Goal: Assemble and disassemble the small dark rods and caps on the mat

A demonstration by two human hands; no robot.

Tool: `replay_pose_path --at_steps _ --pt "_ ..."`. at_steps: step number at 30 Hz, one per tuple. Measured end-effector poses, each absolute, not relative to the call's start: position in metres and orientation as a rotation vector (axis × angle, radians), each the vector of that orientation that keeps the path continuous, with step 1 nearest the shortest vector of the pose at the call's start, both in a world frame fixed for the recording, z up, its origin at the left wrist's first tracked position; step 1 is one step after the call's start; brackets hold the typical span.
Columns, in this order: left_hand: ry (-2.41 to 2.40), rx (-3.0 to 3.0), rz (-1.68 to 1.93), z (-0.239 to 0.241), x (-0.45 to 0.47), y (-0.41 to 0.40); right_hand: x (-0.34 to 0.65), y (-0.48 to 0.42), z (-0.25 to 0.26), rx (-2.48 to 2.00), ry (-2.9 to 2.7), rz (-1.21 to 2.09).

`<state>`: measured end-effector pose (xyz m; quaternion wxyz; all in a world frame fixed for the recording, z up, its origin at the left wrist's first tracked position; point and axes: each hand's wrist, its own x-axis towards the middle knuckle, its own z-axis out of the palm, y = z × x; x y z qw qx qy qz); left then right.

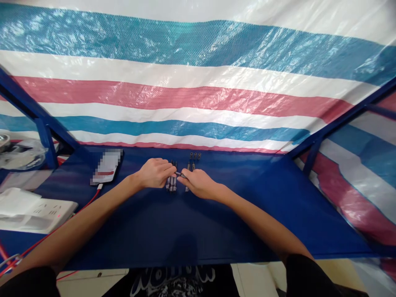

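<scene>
My left hand [155,173] and my right hand [199,183] meet over the far middle of a dark blue table [192,222]. Both are closed in a pinch on one thin dark pen [180,175] held between them. Under my left fingertips lies a row of several similar pens [172,183] side by side. A couple more pens [188,167] lie just beyond my right hand. Three small dark caps [195,155] stand in a row at the table's far edge.
A phone [107,167] on a red cable [89,202] lies at the far left. A white power strip [40,214] sits at the left edge. A striped blue, white and red tarp [198,86] hangs behind, framed by blue metal bars [337,121].
</scene>
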<state>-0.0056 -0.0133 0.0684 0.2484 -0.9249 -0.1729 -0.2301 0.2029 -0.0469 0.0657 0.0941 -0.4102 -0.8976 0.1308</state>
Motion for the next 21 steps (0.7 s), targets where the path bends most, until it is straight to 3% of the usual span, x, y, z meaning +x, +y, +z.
replay_pose_path --at_steps 4,8,11,14,18,21 --pt "-0.359 -2.465 -0.686 0.067 -0.004 -0.012 0.208 -0.042 0.073 -1.065 -2.491 0.974" --pt "-0.283 -2.385 -0.74 0.072 -0.006 -0.014 0.215 -0.038 0.073 -0.805 -2.122 1.851" --pt "-0.309 -2.394 -0.737 0.071 -0.007 -0.014 0.216 -0.038 0.071 -0.741 -1.931 2.1" --pt "-0.509 -2.528 -0.671 0.064 -0.006 -0.014 0.211 -0.04 0.069 -0.947 -2.06 1.693" --pt "-0.884 -2.681 -0.569 0.059 -0.002 -0.013 0.204 -0.04 0.06 -1.229 -2.404 0.539" --pt "-0.845 -2.698 -0.598 0.062 -0.003 -0.011 0.2 -0.039 0.05 -1.216 -2.57 0.045"
